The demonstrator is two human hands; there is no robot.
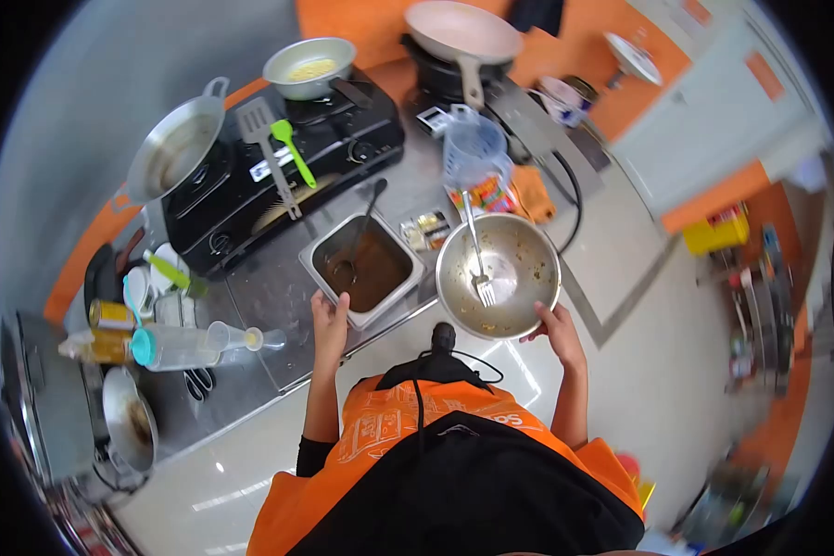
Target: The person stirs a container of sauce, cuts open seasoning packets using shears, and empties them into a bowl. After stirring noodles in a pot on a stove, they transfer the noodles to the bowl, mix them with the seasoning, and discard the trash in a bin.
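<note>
My left hand (331, 320) grips the near left corner of a square metal container (410, 278) that holds brown sauce (377, 271) and a dark ladle (366, 218). My right hand (558, 332) has its fingers on the lower right rim of a round steel bowl (519, 264), at the counter's edge. Food residue clings to the inside of the bowl, and a fork (483, 289) leans in it with its tines down.
A black two-burner stove (334, 139) at the back left bears a pan (178, 148), a small pot (310, 83), a slotted spatula (267, 139) and a green spatula (294, 153). Behind the bowl is a clear jug (474, 148). Bottles (181, 347) and scissors (197, 383) lie left.
</note>
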